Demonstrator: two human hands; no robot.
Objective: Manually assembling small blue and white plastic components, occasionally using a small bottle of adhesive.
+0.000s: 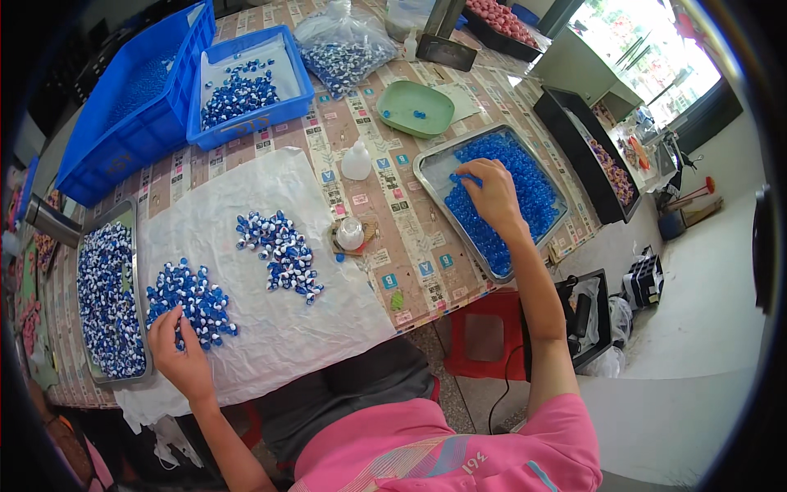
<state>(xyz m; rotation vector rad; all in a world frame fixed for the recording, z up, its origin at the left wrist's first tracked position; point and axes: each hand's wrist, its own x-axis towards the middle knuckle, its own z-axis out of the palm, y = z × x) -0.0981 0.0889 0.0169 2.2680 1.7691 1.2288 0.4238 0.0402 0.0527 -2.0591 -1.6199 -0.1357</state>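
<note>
Left hand (182, 361) at blue-white beads (192, 293), right hand (493, 187) over blue beads (533, 193), grips indistinct, cannot tell whether pinching

Head view: left unit of a side-by-side fisheye pair worn on the person's head. Upright, unmirrored, so frame left = person's left. Looks steeply down and forward past the pink shirt (434, 447), which sits low in frame, close to the lens. Bench (393, 246) takes mid-frame, seen from above, a bit farther off; its near edge climbs left to right. Left hand (184, 361) lands lower left, right hand (496, 193) higher, right of centre; both well inside coverage. Very wide field: reaches the bright window (643, 53) top right, far off. Dark rounded vignette at the corners.
</note>
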